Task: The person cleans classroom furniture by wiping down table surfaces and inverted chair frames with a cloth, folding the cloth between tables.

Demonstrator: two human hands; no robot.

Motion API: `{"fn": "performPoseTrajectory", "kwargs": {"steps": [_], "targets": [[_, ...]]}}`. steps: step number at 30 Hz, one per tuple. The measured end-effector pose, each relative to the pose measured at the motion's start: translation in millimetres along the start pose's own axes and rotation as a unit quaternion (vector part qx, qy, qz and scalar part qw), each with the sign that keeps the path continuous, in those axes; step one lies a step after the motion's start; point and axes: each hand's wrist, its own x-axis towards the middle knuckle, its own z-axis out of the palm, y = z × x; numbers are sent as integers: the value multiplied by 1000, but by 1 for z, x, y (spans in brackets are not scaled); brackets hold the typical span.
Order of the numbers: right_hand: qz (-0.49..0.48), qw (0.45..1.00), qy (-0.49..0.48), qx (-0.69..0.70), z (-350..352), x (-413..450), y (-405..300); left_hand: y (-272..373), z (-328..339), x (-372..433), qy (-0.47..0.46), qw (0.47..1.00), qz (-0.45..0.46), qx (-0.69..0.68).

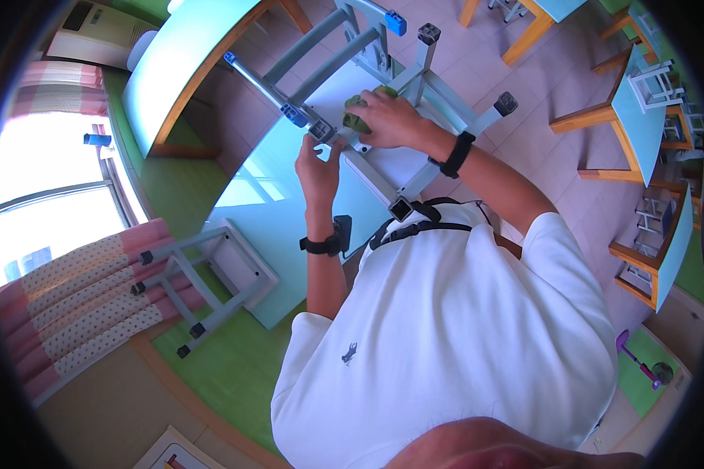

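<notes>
An upturned stool with grey metal legs [375,176] lies before me on a light blue tabletop [249,202]. My left hand [318,173] has its thumb and fingers on either side of one leg's square end. My right hand [390,120] holds a crumpled green cloth [358,120] against the stool frame, just right of the left hand. The cloth partly hides the frame behind it. Two far legs end in black foot caps [506,104]. The near leg's end [400,208] looks dark and hollow, close to my waist.
Just beyond stands another upturned stool with blue foot caps [293,114]. A third upturned stool [240,269] lies on the table at left, near a curtain [94,293] and window. More blue-topped tables [642,117] with stools stand at right on the tiled floor [528,152].
</notes>
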Motion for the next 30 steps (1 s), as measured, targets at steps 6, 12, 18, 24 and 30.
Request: {"fn": "performPoseTrajectory", "kwargs": {"steps": [6,12,18,24,30], "targets": [[121,980,24,-159,-15,-6,66,-2,-4,9,-11,1000,17,12],[157,983,-70,-67,-3,-6,13,-10,-4,7,-4,1000,8,24],[-3,992,-18,128,26,-30,-12,-12,-4,7,-13,1000,-26,0],[95,982,143,80,19,-34,61,-17,2,8,-11,1000,8,8],[97,911,123,381,-61,-108,66,-21,8,-5,9,999,-25,-36]]}}
